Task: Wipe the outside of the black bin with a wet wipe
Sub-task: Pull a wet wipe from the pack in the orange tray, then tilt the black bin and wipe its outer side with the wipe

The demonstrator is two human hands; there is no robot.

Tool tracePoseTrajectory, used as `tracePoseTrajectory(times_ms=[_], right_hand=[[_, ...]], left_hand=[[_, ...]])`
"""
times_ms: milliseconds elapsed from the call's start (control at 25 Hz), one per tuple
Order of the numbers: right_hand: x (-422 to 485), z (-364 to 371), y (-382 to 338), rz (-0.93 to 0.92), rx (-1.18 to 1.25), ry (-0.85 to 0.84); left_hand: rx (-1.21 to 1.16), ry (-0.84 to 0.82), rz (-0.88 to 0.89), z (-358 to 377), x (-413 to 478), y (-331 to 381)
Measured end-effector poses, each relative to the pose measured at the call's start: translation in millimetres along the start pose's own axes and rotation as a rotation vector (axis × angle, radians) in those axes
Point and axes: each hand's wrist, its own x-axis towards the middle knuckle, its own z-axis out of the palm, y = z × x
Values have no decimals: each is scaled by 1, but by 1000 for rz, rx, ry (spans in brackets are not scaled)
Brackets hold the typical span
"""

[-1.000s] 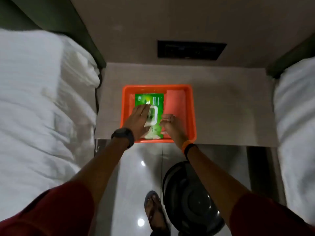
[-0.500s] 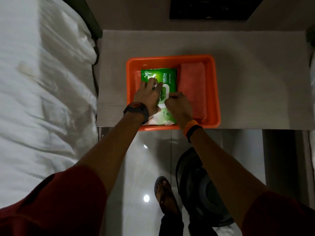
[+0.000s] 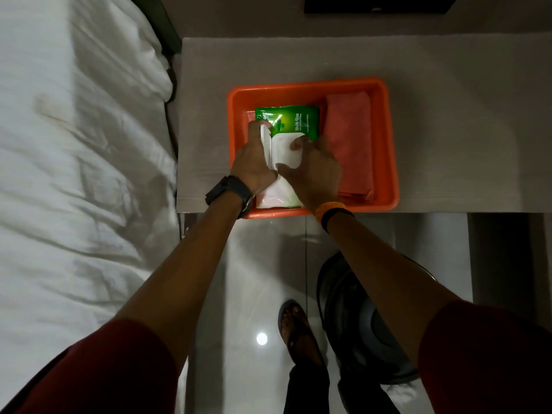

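A green wet wipe pack lies in an orange tray on a grey bedside table. My left hand grips the pack's left side, beside a white flap that stands up. My right hand pinches the white lid panel in the pack's middle between thumb and fingers. The black bin stands on the floor at the lower right, below the table's front edge. My right forearm covers part of it.
A folded pink cloth fills the tray's right side. A white bed runs along the left. My foot in a sandal rests on the glossy floor next to the bin. A dark panel is set in the wall.
The view has closed in on the tray. My right hand has moved onto the white lid panel, and a white flap now stands up by my left hand.
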Motion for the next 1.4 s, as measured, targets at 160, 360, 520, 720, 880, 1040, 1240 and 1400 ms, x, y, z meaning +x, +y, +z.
tracePoseTrajectory(times_ms=[160,360,520,720,880,1040,1240,1400], right_hand=[[0,3,0,-86,-53,92],[-1,-24,14,202,655,74],[-39,-68,49,418,1185,55],[-94,-98,104,410,1175,145],[-124,-114,148,338,905,150],[-161,-126,206,260,762,162],[-192,-138,268,263,781,155],[-207,-137,297,338,770,166]], left_hand=[[-15,16,-33,5,-2,-3],[51,-7,85,12,-7,3],[650,-240,119,28,-18,16],[-111,0,143,79,-48,85],[-629,-183,-133,146,-89,117],[-837,-184,-365,198,-116,125],[-890,-209,-509,248,-148,140],[-856,-260,-521,276,-173,153]])
